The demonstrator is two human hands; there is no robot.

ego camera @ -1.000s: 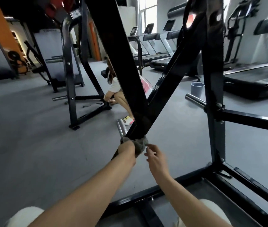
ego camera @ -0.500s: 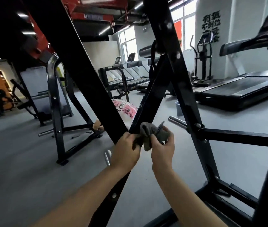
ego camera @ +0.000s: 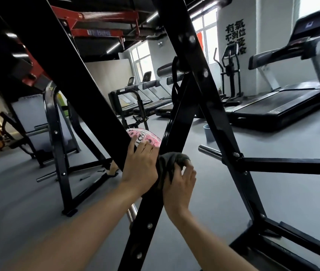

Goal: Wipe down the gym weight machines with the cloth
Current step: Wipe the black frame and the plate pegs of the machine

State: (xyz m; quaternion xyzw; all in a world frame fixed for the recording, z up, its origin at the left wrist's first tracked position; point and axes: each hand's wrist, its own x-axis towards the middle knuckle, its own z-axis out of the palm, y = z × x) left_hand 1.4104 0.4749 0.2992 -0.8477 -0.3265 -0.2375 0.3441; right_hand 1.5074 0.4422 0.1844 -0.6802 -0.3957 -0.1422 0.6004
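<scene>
A person's two bare forearms reach forward to a black steel weight machine (ego camera: pixel 210 98) in a gym. A dark grey cloth (ego camera: pixel 172 161), soft and bunched into a crumpled wad, sits wrapped against a slanted bar (ego camera: pixel 174 122) of the frame, about midway along it. The right hand (ego camera: pixel 178 186) grips the cloth from the right side, fingers curled over its folds. The left hand (ego camera: pixel 141 167) lies on the bar's left side, touching the cloth's edge, with fingers straight and pressed together. A chrome peg (ego camera: pixel 210 151) juts out just right of the cloth. Behind, on the grey floor (ego camera: pixel 18 192), stand a pink patterned ball (ego camera: pixel 145 137) and a treadmill (ego camera: pixel 284 102).
</scene>
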